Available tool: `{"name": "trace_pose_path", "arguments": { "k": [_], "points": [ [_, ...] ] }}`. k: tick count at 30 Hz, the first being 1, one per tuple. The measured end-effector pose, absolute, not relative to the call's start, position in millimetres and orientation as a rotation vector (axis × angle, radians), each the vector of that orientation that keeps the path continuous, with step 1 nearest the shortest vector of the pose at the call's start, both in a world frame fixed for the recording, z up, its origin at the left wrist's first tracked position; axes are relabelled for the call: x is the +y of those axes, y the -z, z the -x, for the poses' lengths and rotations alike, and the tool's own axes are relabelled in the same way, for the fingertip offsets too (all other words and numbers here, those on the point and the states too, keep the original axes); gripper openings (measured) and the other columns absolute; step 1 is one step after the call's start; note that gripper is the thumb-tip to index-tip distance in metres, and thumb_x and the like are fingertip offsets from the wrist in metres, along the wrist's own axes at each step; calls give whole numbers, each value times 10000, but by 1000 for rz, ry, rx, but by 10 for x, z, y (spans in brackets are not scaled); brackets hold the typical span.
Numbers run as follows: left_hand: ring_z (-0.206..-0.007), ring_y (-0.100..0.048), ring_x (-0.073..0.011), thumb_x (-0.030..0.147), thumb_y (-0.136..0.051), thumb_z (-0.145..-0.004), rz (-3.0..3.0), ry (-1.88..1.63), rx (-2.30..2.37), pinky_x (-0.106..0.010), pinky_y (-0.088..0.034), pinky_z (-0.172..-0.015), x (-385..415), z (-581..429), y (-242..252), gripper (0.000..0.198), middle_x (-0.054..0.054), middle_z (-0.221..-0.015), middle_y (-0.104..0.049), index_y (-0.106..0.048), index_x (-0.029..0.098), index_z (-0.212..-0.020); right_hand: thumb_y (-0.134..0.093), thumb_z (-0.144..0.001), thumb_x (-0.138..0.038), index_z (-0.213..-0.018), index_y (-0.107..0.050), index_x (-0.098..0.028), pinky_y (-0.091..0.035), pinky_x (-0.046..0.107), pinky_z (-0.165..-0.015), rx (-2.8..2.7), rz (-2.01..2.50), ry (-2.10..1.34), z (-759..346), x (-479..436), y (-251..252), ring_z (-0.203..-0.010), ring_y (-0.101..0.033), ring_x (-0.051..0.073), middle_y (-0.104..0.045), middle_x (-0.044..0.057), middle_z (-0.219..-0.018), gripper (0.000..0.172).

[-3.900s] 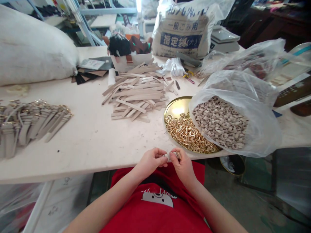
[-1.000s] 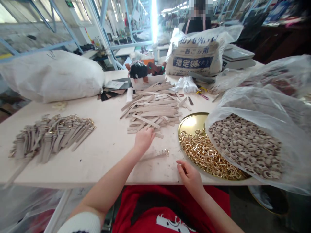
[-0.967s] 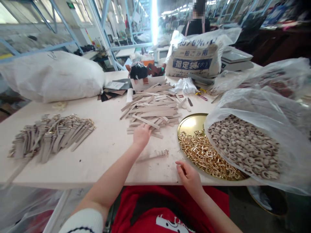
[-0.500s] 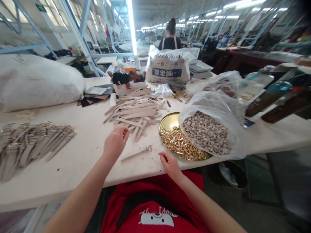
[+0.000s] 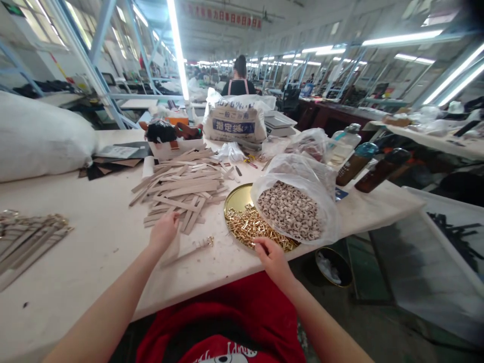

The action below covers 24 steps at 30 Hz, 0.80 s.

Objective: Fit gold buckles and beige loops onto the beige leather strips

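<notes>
My left hand [image 5: 165,233] is at the near edge of a loose pile of beige leather strips [image 5: 185,186], its fingers curled together. What they grip, if anything, is hidden. My right hand [image 5: 275,262] reaches over the front rim of a round gold tray [image 5: 237,194], thumb and fingertips drawn together at the heap of small gold buckles [image 5: 247,224]. Whether a buckle is between them is too small to tell. Between my hands lies one strap with a gold buckle [image 5: 192,248] at its right end. A clear plastic bag of small beige leather loops [image 5: 291,209] rests partly on the tray.
Finished-looking buckled straps [image 5: 32,242] are heaped at the left. A big white sack [image 5: 41,136] stands behind them. Farther back are a printed bag [image 5: 234,121], a small scale [image 5: 280,123] and bottles [image 5: 357,164]. A bin [image 5: 333,267] sits under the table's right edge. A person [image 5: 240,78] is beyond.
My right hand has moved from the bare tabletop to the buckles on the tray. My left hand stays by the strip pile, nearer its front edge. The head view has turned right and upward.
</notes>
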<state>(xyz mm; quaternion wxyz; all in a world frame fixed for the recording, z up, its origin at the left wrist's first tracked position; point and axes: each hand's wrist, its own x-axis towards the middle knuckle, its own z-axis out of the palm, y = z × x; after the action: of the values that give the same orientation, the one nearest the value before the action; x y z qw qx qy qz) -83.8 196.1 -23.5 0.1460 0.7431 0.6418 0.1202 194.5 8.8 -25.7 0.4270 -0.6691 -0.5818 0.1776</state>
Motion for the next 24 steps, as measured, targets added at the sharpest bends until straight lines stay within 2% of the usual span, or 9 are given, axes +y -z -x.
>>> {"name": "trace_pose_path", "arguments": {
  "k": [3,6,10,12,17,20,22,24],
  "points": [
    [-898,-584,-289,331,-488,-788,-2044,-367,1849,-357,-416,-746,2045,778,240,360,-148,-965,-632,-530,87,-1048,-413,-826,-311,-901,-598,-159,-432,305,-696,-1397,1936,-68,-2393,316,99,-752,-575,193,-634,84,-851,251],
    [-853,-600,-242,284,-560,-715,-1942,-379,1853,-291,-429,-700,2111,686,262,355,-135,-941,-644,-552,98,-1016,-397,-837,-328,-889,-612,-144,-411,317,-642,-1496,2320,199,-2739,589,-11,-738,-586,218,-629,127,-884,288],
    [-651,-604,-173,236,-546,-664,-1814,-334,1791,-224,-424,-547,2048,752,242,153,-47,-692,-661,-628,140,-751,-417,-826,-387,-833,-632,-131,-375,329,-550,-1656,2638,220,-2916,814,38,-664,-593,251,-625,153,-831,335],
    [-571,-583,-153,234,-521,-660,-1756,-326,1781,-214,-407,-487,1934,896,160,136,-20,-607,-636,-622,146,-685,-417,-822,-387,-841,-634,-150,-359,326,-535,-1699,2677,198,-2939,837,96,-655,-590,251,-625,137,-829,322],
    [-587,-567,-133,318,-473,-724,-1704,-484,1871,-209,-408,-512,1561,1366,-345,224,-1,-640,-614,-582,145,-817,-381,-819,-378,-778,-614,-188,-308,313,-508,-1798,2649,143,-2997,802,167,-642,-579,240,-626,105,-824,304],
    [-551,-524,-112,382,-547,-708,-1749,-797,1862,-198,-388,-508,1406,1520,-651,258,28,-608,-573,-576,162,-841,-404,-795,-395,-794,-603,-192,-299,311,-508,-1730,2657,96,-3013,803,173,-626,-573,237,-623,114,-851,285],
    [-560,-514,-104,387,-585,-694,-1739,-987,1774,-193,-391,-516,1360,1515,-713,274,30,-633,-570,-572,167,-857,-406,-790,-390,-821,-597,-185,-303,313,-520,-1695,2650,105,-3009,812,178,-623,-568,234,-620,126,-866,282],
    [-615,-533,-114,372,-582,-704,-1767,-1021,1679,-208,-415,-571,1351,1429,-643,275,15,-701,-595,-579,169,-890,-402,-788,-363,-821,-591,-174,-313,314,-537,-1696,2622,135,-3002,815,179,-632,-564,234,-619,131,-843,269]
  ]
}}
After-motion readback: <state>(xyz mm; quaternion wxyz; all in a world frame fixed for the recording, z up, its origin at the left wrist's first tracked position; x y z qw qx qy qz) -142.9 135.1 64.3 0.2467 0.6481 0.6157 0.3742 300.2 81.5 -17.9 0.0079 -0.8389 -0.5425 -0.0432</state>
